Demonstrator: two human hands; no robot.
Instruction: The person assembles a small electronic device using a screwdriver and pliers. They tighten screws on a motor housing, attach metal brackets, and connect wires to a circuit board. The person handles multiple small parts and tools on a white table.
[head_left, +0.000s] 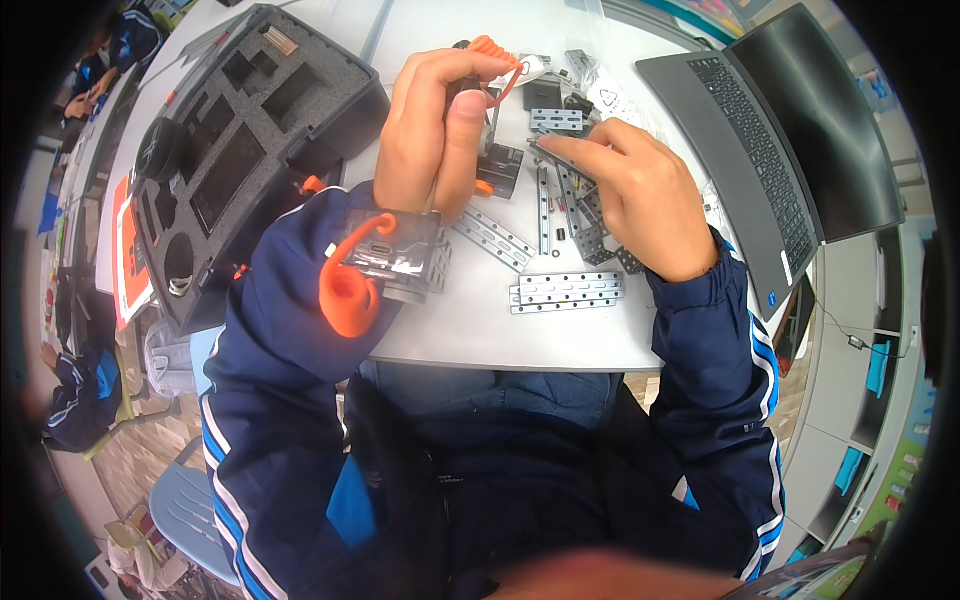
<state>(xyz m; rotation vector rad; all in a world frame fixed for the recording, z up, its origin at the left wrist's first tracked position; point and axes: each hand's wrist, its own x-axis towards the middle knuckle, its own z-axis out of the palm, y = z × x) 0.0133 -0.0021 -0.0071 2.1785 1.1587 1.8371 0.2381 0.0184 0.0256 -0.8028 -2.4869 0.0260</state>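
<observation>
My left hand (425, 135) is raised over the table's far middle, its fingers curled round a dark part that they mostly hide. An orange coiled cord (492, 50) shows at those fingertips. At my left wrist sits a clear-and-grey box (385, 250) with an orange curled piece (348, 298) on it. My right hand (640, 190) reaches over a pile of metal parts, index finger and thumb side drawn together; what they pinch is too small to name. Under and beside it lie a perforated grey plate (556, 121), dark perforated brackets (595, 243) and a narrow perforated strip (544, 210).
Perforated metal beams (570, 288) lie near the table's front edge, another beam (495, 238) left of them. An open black case (300, 97) with foam cutouts stands at left. A laptop (745, 150) lies open at right. Clear plastic bags (607, 92) lie at the back.
</observation>
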